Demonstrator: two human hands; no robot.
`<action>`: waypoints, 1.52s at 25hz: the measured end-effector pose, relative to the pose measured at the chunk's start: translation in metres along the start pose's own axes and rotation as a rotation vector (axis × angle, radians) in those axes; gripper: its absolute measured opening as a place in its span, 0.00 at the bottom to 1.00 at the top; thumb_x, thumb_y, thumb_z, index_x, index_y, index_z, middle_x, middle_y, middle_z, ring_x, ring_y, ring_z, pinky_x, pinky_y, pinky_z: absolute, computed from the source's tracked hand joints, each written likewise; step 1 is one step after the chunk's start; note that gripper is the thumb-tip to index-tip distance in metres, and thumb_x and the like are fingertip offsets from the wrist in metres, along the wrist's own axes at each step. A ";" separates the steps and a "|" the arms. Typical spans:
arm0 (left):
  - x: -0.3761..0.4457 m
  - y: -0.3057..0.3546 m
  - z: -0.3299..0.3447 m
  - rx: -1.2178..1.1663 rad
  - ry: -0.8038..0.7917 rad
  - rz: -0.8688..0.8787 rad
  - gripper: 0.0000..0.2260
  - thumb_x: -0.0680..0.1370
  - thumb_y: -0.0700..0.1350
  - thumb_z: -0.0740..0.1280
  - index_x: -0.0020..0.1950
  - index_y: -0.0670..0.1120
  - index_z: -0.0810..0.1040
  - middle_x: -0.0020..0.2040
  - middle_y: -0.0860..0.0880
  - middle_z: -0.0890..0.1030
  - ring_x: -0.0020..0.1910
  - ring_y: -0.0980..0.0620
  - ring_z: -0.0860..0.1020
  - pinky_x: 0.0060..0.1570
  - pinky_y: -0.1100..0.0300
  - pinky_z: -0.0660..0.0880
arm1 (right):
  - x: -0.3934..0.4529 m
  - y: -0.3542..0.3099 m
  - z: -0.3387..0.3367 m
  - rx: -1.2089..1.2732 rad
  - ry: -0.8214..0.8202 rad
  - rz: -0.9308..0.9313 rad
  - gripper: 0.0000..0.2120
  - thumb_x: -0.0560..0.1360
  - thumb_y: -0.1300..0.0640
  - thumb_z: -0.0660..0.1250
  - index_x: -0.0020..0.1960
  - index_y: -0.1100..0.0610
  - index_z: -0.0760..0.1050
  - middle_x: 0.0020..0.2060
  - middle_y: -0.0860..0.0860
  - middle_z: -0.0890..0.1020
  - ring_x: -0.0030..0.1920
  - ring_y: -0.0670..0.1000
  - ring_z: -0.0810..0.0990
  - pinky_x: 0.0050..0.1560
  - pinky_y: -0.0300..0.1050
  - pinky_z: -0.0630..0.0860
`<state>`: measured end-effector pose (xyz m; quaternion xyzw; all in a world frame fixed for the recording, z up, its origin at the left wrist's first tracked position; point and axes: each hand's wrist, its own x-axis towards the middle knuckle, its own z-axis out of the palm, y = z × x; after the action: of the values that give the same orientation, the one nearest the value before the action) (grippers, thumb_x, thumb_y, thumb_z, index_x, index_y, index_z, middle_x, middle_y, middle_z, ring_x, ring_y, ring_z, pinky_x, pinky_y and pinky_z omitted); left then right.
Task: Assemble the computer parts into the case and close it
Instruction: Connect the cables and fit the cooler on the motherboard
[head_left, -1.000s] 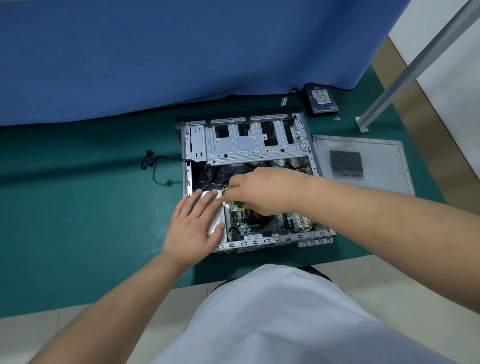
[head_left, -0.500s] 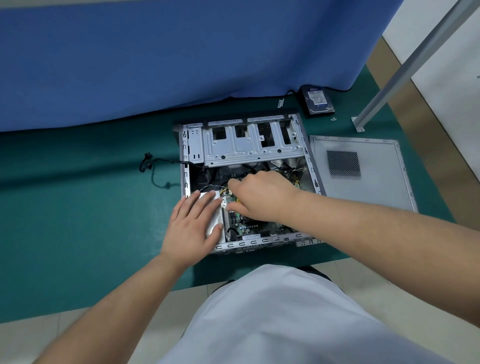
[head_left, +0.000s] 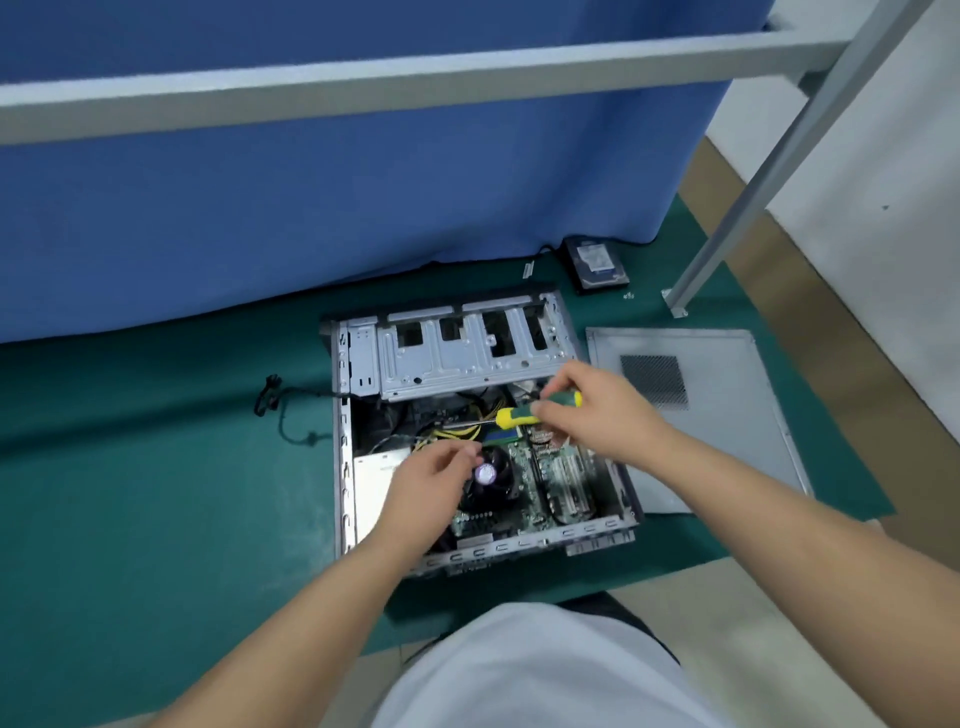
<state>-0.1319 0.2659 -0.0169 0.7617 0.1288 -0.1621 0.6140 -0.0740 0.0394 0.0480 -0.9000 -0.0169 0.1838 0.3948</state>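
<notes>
An open grey computer case (head_left: 343, 457) lies on its side on a green mat. Inside sit a green motherboard (head_left: 524, 499) with a black CPU fan (head_left: 491, 475), a silver power supply (head_left: 371, 483) at the left, and yellow-black cables (head_left: 457, 431). My right hand (head_left: 597, 410) grips a green and yellow screwdriver (head_left: 524, 413), held level above the board with its shaft pointing left. My left hand (head_left: 431, 488) hovers over the power supply's right edge beside the fan, its fingers curled; whether they pinch anything I cannot tell.
The grey side panel (head_left: 727, 415) with a mesh vent lies flat to the right of the case. A hard drive (head_left: 597, 262) and small screws (head_left: 628, 296) rest at the back by a blue curtain. A black cable (head_left: 280, 410) trails left. A metal frame leg (head_left: 680, 304) stands at the right.
My right hand has lifted out of the case to the right, with the screwdriver now showing. My left hand has come off the power supply and curled its fingers. The view has tilted up.
</notes>
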 end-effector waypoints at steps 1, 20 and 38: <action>0.006 0.013 0.013 -0.258 -0.041 -0.181 0.09 0.82 0.48 0.66 0.59 0.48 0.83 0.50 0.53 0.87 0.49 0.53 0.82 0.55 0.54 0.78 | -0.006 0.010 0.002 0.145 0.007 0.041 0.08 0.78 0.50 0.71 0.50 0.52 0.74 0.37 0.50 0.87 0.36 0.51 0.87 0.36 0.47 0.80; 0.153 0.044 0.037 1.075 -0.031 0.320 0.22 0.84 0.61 0.55 0.78 0.63 0.63 0.82 0.55 0.57 0.81 0.49 0.53 0.77 0.46 0.56 | 0.063 0.145 -0.050 0.186 0.217 0.474 0.11 0.76 0.49 0.69 0.45 0.58 0.77 0.42 0.55 0.83 0.47 0.57 0.83 0.51 0.57 0.82; 0.156 0.012 0.030 1.144 -0.049 0.349 0.25 0.83 0.66 0.38 0.80 0.68 0.44 0.82 0.60 0.38 0.80 0.58 0.34 0.79 0.50 0.38 | 0.107 0.168 0.018 -0.328 -0.004 0.632 0.15 0.76 0.67 0.56 0.54 0.55 0.77 0.53 0.54 0.81 0.47 0.56 0.77 0.45 0.46 0.75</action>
<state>0.0129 0.2336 -0.0757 0.9773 -0.1201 -0.1201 0.1265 0.0007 -0.0444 -0.1175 -0.9119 0.2326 0.2933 0.1685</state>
